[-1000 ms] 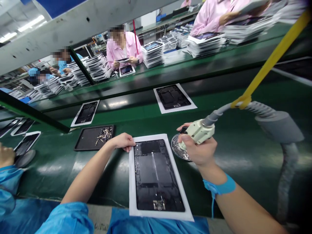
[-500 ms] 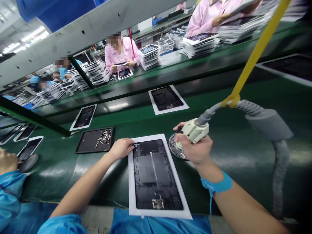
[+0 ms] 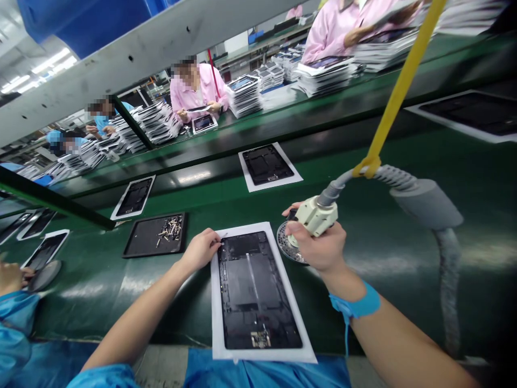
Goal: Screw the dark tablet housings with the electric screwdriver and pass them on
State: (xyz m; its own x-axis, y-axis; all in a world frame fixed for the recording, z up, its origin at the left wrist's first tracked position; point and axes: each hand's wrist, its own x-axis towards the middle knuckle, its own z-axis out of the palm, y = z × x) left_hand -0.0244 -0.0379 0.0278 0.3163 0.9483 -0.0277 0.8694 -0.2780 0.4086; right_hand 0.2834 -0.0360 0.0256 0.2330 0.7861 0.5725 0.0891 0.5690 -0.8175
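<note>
Right hand (image 3: 319, 248) gripping electric screwdriver (image 3: 317, 215) above round perforated tray (image 3: 286, 242). Left hand (image 3: 196, 250) open, fingertips on upper corner of tablet panel (image 3: 258, 291).

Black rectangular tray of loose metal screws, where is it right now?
In the head view, the black rectangular tray lies on the green workbench, left of the person's left hand and the black tablet panel on white paper.

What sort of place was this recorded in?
Probably an electronics factory assembly line: opened tablet housings lie along a green conveyor bench, a suspended power screwdriver is in hand, and smocked workers sit at stacked devices.
</note>
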